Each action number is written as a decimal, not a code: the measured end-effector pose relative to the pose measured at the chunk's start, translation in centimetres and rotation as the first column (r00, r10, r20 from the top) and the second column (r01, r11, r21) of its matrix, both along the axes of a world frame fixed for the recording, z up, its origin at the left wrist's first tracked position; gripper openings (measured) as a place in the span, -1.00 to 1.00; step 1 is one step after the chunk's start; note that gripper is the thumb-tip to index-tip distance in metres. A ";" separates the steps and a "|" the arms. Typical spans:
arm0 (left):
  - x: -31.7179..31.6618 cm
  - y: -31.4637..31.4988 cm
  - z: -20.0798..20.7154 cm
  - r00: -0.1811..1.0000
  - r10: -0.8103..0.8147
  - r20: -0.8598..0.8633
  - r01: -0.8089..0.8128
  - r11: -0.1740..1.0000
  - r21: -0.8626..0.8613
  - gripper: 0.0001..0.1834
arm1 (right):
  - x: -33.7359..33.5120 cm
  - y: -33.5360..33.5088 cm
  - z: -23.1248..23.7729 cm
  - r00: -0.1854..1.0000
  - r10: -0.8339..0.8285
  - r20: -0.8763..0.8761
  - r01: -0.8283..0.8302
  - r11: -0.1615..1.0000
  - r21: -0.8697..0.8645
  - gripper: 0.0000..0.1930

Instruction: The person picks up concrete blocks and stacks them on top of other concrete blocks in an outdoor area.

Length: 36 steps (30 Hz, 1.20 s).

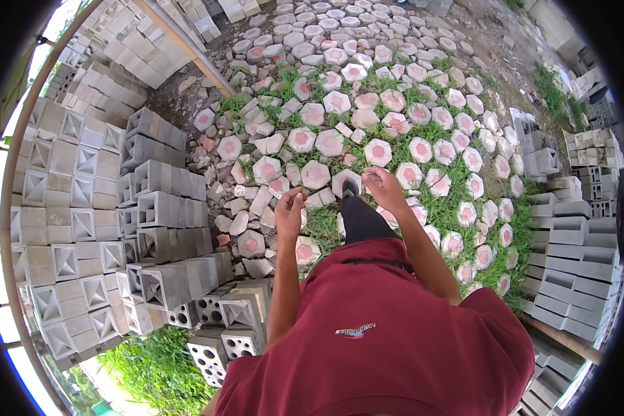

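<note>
My left hand (290, 208) hangs in front of me over the paved ground, its thumb and fingers drawn together. A tiny dark reddish bit shows by its fingertips, too small to name. On the other side of my dark-trousered leg (367, 222), my right hand (383, 187) is loosely closed, fingers curled in; whatever it may hold is hidden. Beneath both hands lie hexagonal paving stones (316, 175), pale grey with pink centres. One shoe (351, 188) rests on such a stone between my hands.
Hollow concrete blocks (163, 180) and patterned vent blocks (87, 161) are stacked at left, beside loose rubble (239, 222). More grey blocks (568, 267) line the right. Grass (451, 201) grows between the stones. A slanting pole (187, 48) stands at the far left.
</note>
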<state>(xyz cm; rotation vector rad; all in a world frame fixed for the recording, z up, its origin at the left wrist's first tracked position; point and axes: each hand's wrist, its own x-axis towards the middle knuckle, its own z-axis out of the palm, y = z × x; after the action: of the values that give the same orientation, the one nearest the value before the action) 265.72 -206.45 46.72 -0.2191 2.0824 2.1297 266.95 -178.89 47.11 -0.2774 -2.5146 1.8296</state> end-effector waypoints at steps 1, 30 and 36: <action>-1.1 0.4 -0.3 1.000 -0.001 0.014 0.001 1.000 0.014 -0.70 | -1.4 0.4 -0.4 1.000 -0.007 -0.004 0.007 1.000 -0.002 -0.55; -55.3 18.7 -0.9 0.973 -0.223 0.051 0.223 0.975 0.016 -0.70 | -50.2 16.1 -0.6 0.990 -0.097 0.101 0.102 0.994 -0.042 -0.62; -71.2 18.9 -0.5 0.939 -0.345 0.001 0.345 0.938 0.026 -0.72 | -64.2 17.3 -1.1 0.972 -0.232 0.029 0.233 0.972 -0.040 -0.63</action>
<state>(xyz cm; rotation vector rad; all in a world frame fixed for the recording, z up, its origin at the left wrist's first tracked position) 194.53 -187.59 46.21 0.1356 1.9189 1.9393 202.71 -161.63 46.05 -0.5726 -2.3420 1.7992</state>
